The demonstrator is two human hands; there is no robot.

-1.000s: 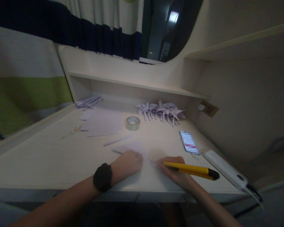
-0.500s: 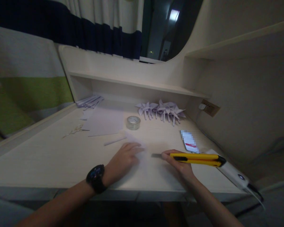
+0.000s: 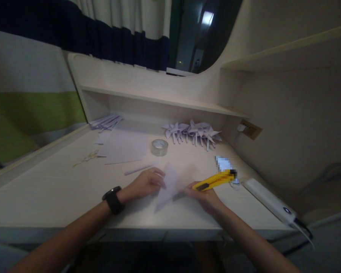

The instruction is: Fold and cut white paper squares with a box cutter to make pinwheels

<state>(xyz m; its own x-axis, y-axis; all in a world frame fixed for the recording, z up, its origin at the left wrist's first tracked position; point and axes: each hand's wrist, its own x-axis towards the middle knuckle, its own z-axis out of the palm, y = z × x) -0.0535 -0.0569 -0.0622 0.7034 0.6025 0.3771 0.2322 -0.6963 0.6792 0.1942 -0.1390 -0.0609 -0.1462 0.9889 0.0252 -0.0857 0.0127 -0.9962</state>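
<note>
My left hand point(image 3: 146, 182), with a black watch point(image 3: 112, 200) on the wrist, pinches a folded piece of pale paper point(image 3: 169, 184) and holds it tilted up off the desk. My right hand point(image 3: 203, 196) grips a yellow utility knife point(image 3: 214, 180), whose blade end points left toward the paper's lower edge. The knife's rear end points up and to the right, over a phone point(image 3: 226, 168) lying on the desk.
A roll of clear tape point(image 3: 159, 147) stands mid-desk, with several paper pinwheels point(image 3: 193, 132) behind it. Loose sheets point(image 3: 126, 148), a paper strip point(image 3: 138, 169) and scissors point(image 3: 86, 157) lie to the left. A white power strip point(image 3: 269, 200) lies at the right edge, under a low shelf point(image 3: 159, 99).
My left hand has lifted the paper from flat on the desk into a tilted hold. The knife swung from level to angled, rear end up, its blade now near the paper.
</note>
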